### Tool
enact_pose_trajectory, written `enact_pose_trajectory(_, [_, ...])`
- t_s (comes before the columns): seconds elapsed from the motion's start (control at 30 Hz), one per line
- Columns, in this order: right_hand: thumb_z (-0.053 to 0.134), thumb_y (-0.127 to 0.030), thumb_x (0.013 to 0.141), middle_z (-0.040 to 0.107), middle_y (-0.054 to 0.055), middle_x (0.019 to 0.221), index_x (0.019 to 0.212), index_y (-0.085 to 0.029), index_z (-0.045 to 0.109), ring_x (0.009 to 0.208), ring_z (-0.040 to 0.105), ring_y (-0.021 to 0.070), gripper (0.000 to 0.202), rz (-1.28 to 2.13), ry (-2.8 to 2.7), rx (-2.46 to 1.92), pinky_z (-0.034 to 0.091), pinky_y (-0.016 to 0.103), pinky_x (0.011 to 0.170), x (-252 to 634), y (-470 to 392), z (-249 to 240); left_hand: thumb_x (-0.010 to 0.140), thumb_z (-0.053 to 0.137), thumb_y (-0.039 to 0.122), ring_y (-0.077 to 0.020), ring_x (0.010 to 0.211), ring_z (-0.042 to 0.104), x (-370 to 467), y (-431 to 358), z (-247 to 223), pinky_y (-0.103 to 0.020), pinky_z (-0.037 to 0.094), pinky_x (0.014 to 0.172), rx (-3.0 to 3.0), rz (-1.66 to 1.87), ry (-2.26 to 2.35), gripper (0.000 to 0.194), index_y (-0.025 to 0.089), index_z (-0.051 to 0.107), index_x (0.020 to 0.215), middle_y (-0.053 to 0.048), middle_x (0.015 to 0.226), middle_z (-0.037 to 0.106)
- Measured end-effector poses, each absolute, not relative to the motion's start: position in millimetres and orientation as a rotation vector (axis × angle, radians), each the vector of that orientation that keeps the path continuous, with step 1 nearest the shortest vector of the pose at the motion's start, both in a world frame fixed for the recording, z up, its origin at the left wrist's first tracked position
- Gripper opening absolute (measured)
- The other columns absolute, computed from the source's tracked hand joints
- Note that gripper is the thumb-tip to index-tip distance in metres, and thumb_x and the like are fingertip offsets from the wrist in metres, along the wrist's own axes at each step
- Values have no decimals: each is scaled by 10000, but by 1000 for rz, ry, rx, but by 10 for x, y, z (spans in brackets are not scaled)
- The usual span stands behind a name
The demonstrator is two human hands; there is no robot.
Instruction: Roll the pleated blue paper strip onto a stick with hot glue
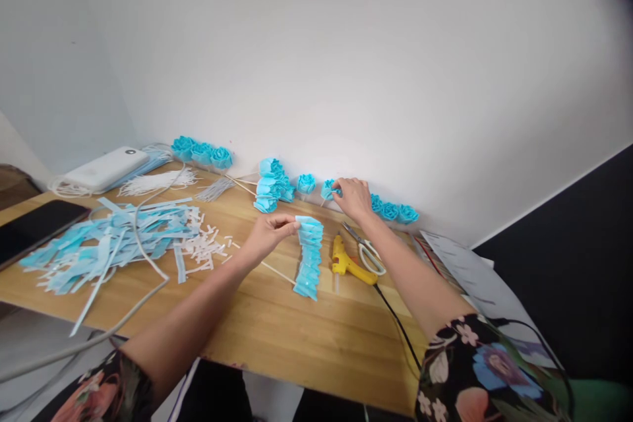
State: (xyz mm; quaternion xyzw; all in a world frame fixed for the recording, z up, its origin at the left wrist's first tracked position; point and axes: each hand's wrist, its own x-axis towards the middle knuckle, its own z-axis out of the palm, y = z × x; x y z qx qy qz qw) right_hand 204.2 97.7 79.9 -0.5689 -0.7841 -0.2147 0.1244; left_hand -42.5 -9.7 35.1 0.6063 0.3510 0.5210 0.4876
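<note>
My left hand [274, 234] pinches the top corner of a pleated light-blue strip [310, 257], which hangs down to the wooden table near a thin stick [277, 272]. Farther back, my right hand [353, 198] has its fingertips closed on a small blue rosette [328, 190] by the wall. Another rosette [306, 183] stands just left of it, and a bunch of pleated blue pieces [270, 184] lies beyond my left hand. Below my right forearm are a yellow glue gun [346, 264] and scissors [368, 254].
Blue strips [123, 244] and white scraps [205, 247] are heaped at the left, crossed by a pale cable [143, 247]. A black phone [39, 227] and a white device [106, 168] lie farther left. More rosettes [202, 152] line the wall. Papers [475, 277] lie right.
</note>
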Motion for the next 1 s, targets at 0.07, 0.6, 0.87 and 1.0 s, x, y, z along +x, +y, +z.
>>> enact_pose_trajectory(0.07, [571,-225,857,724,59,1007,992,-224,638,1010,579,247,150,-608,-2282,-1664,310,363,868,2009,980,805,714,698,485,-157,703,565,-427,-96,351,-259,453,674,1456,1270,843,336,151,678,695,-18,680,634])
enact_pose_trajectory(0.6, [491,-300,908,753,41,1011,1060,-225,682,928,669,204,255,-414,-1961,-1778,412,331,858,2639,874,1261,677,719,442,-137,678,551,-429,-109,401,-249,451,695,1373,1280,814,308,148,643,632,-2,650,624])
enact_pose_trajectory(0.87, [479,-279,909,761,24,996,1059,-251,700,913,681,194,269,-390,-1824,-2073,448,305,768,3160,698,1197,641,726,448,-159,687,580,-405,-127,384,-272,475,717,1341,1254,854,294,163,652,640,-7,654,647])
enact_pose_trajectory(1.0, [513,-293,898,763,12,996,1016,-266,719,915,680,189,239,-384,-1901,-2090,436,297,780,3123,645,1097,635,726,446,-162,692,579,-393,-143,392,-272,476,722,1349,1235,869,294,164,646,629,-7,652,643])
